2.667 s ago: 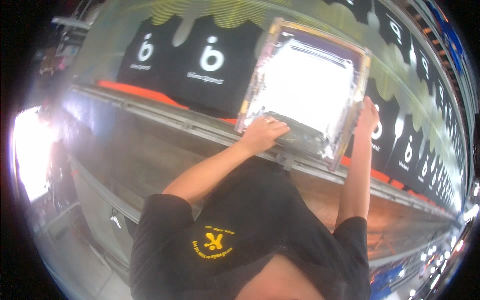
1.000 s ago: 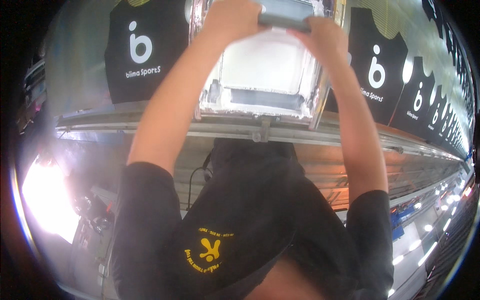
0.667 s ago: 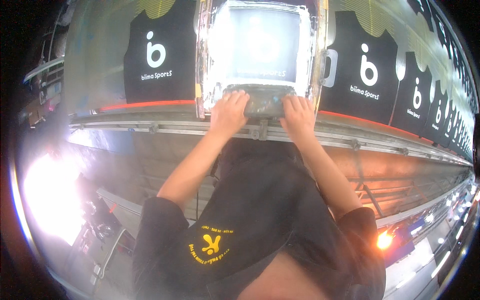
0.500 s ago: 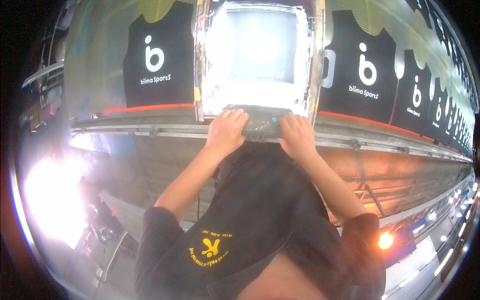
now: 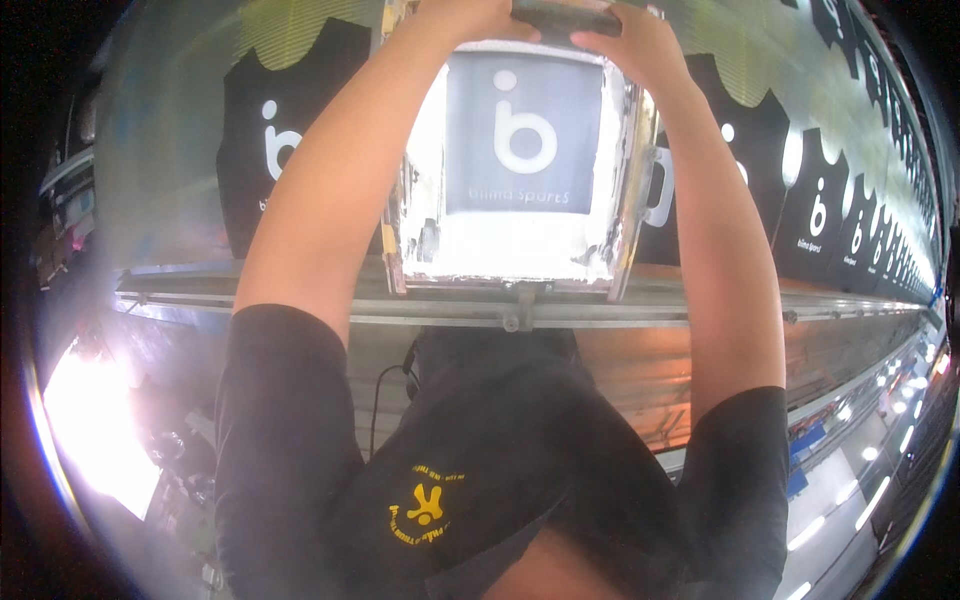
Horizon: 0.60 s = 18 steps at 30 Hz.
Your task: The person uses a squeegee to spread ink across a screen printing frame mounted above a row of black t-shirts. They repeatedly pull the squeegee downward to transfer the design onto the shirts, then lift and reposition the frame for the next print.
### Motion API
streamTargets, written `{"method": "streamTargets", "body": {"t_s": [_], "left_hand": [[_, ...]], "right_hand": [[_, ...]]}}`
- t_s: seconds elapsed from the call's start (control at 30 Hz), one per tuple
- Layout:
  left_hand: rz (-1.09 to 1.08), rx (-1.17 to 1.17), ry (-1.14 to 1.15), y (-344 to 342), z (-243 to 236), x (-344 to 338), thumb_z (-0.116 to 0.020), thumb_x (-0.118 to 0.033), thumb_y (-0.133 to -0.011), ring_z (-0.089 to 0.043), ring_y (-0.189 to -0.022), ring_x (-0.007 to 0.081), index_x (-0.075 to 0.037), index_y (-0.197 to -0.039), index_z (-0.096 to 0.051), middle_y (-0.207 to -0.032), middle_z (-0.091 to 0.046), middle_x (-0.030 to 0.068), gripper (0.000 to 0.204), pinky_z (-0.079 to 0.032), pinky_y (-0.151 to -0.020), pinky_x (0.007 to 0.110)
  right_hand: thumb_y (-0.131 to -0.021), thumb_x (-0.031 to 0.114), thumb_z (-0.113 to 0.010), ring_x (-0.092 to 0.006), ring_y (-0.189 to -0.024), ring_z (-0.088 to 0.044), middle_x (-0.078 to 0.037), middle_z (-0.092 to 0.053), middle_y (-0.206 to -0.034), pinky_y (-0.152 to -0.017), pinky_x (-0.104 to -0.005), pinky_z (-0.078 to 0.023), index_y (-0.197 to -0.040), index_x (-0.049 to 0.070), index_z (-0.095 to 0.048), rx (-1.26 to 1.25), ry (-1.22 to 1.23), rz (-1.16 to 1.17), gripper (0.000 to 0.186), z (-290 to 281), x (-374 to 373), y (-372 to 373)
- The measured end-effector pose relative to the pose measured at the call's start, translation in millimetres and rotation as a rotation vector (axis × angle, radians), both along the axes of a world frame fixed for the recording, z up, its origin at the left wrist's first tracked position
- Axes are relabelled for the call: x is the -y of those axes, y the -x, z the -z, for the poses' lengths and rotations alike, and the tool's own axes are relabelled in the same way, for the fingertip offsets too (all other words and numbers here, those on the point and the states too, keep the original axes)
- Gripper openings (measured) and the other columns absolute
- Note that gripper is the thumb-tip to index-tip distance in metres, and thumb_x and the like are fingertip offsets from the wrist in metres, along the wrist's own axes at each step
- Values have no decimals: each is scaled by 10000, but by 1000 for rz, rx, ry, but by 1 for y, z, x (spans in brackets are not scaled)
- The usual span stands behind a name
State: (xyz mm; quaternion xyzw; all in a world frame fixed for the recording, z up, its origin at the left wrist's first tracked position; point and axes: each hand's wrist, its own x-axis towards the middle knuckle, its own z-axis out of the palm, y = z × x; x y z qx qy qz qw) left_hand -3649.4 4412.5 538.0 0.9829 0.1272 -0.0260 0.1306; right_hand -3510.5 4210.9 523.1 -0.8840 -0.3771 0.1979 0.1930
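A long printing table [image 5: 300,200] runs across the view, with a metal rail [image 5: 600,318] along its near edge. Black shirts [image 5: 290,150] with white marks lie flat in a row on the table. A square screen frame [image 5: 625,180] sits on the table, just past the rail, over one of the shirts. Through its mesh shows a white mark on a dark patch. At the far end of the frame is a dark bar-shaped tool [image 5: 565,15]. The left hand [image 5: 465,15] and the right hand [image 5: 630,45] are both on this tool, side by side, with fingers wrapped tight around it. The person wears a black shirt with a small yellow mark [image 5: 425,505], on the near side of the rail.
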Motion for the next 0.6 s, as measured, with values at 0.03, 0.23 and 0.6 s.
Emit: {"method": "streamTargets", "body": {"t_s": [0.03,0.23,0.6], "left_hand": [[-48,2,-32,-1,4,-1,-811,-473,-759,-744,-875,376,-59,-837,-786,-886,-764,193,422,-574,-793,502],[-9,-86,-13,78,28,58,-781,-623,-767,-735,-855,322,-99,-886,-757,-876,-751,113,538,-577,-741,473],[22,-288,145,122,30,79,-789,-725,-727,-742,-857,303,-138,-925,-774,-861,-748,105,620,-584,-730,450]], "right_hand": [[-775,412,-855,-421,-982,-713,-257,-744,-1008,-862,-479,-553,-989,-25,-751,202,-90,46,498,3,-7,11],[-788,557,-821,-371,-881,-705,-170,-710,-882,-776,-467,-542,-928,16,-707,304,-92,-103,570,37,61,83],[-766,637,-817,-366,-819,-707,-152,-700,-827,-721,-477,-544,-906,39,-704,104,-23,-176,624,24,92,119]]}}
